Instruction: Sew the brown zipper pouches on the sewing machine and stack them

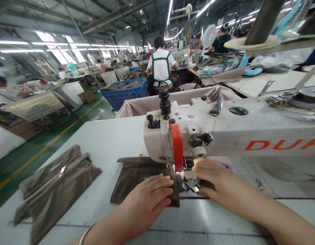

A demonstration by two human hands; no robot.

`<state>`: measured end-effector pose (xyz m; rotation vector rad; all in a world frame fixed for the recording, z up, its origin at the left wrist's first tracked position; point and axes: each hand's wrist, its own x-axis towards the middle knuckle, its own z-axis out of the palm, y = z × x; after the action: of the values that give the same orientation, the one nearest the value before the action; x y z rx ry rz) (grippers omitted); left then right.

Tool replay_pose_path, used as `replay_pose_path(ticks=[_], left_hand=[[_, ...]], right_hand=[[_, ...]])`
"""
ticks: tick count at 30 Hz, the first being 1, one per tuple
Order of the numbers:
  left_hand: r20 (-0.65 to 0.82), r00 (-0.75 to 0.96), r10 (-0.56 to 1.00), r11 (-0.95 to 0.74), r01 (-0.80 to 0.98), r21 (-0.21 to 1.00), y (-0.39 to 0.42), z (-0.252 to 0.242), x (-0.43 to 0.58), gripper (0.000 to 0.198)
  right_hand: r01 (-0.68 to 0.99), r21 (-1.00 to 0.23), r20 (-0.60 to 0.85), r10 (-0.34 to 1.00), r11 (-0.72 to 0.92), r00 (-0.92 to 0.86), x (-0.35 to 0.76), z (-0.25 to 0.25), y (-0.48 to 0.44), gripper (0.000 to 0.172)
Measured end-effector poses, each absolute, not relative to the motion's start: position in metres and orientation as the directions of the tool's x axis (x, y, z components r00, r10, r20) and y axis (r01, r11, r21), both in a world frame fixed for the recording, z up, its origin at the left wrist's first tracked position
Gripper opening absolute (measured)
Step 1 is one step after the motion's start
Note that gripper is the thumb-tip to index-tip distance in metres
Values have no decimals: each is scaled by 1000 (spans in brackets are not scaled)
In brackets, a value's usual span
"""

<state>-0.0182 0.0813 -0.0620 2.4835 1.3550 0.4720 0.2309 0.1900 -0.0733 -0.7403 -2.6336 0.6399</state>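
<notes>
A dark olive fabric piece, folded like a flat pouch, lies beneath the head of a white sewing machine. My left hand rests flat on it, fingers stretched out and holding nothing, close to the right edge. At the other side of the needle area is my right hand, thumb and fingers apart around the presser foot parts; some fingertips are hidden by the machine. A red curved guard stands in front of the needle. On the left, another olive fabric pouch with a zipper lies on the table.
The white machine table carries a ruler strip along its near edge. Beyond it are a pinkish cloth and a blue crate of fabric pieces. A person in a white shirt sits with their back turned. Thread cones stand upper right.
</notes>
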Motion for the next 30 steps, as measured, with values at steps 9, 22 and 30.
replay_pose_path(ticks=[9,22,30], left_hand=[[302,442,845,-533,751,390,80,-73,-12,30],[242,596,766,-643,717,270,88,-71,-14,31],[233,613,755,-656,711,254,104,-72,-22,28]], right_hand=[[308,-451,371,490,838,-789,205,-85,169,15],[161,-454,324,331,876,-886,195,-79,147,16],[220,-468,297,387,856,-873,193,-87,145,24]])
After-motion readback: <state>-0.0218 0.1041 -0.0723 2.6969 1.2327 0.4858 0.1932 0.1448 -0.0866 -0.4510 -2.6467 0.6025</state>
